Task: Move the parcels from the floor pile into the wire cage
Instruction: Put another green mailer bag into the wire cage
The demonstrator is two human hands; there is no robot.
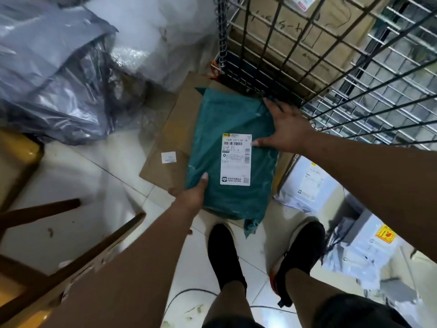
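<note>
A teal plastic mailer parcel (220,124) with a white shipping label lies in front of me, over a flat brown cardboard parcel (175,138) on the floor. My left hand (192,192) grips the mailer's near left edge, thumb on top. Along its right edge rests my right hand (287,127), fingers spread, thumb touching the label. The wire cage (331,67) stands just behind and to the right, with large cardboard boxes (295,39) inside it.
Grey plastic bags (52,74) and a clear bubble-wrapped bundle (151,36) are piled at the left. White and grey mailers (314,183) lie on the floor at the right. A wooden stool (47,233) stands near left. My feet in black shoes (227,254) are on white tiles.
</note>
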